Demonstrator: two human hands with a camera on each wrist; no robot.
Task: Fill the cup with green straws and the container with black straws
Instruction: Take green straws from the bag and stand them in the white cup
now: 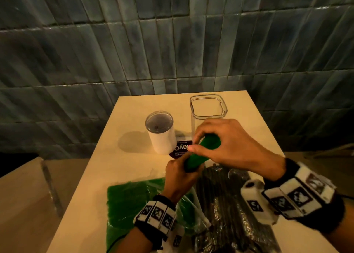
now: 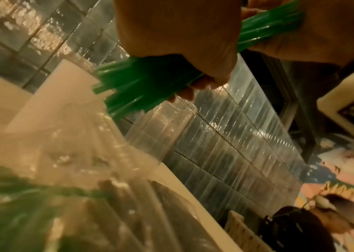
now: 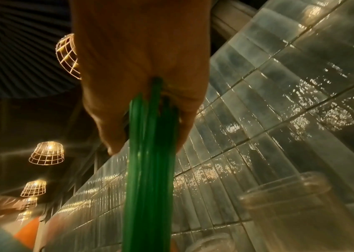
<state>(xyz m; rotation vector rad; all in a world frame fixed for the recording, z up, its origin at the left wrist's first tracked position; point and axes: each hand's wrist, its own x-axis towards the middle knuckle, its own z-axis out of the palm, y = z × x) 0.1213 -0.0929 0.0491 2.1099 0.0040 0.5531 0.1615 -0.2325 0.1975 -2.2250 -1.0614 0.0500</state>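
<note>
A bundle of green straws (image 1: 199, 154) is held above the table by both hands. My left hand (image 1: 182, 173) grips its lower end, and my right hand (image 1: 220, 143) is curled round its upper end. The left wrist view shows the green straws' (image 2: 133, 85) loose ends sticking out past my left hand (image 2: 178, 37). The right wrist view has my right hand (image 3: 141, 71) wrapped round the green straws (image 3: 150, 162). A white cup (image 1: 161, 136) with a clear rim stands left of the hands. The clear square container (image 1: 208, 107) stands behind them, empty.
An opened pack of green straws (image 1: 130, 205) lies at the table's near left, and a plastic pack of black straws (image 1: 226, 205) beside it on the right. A dark round coaster (image 1: 181, 150) lies by the cup. A tiled wall (image 1: 172, 42) backs the table (image 1: 134, 118).
</note>
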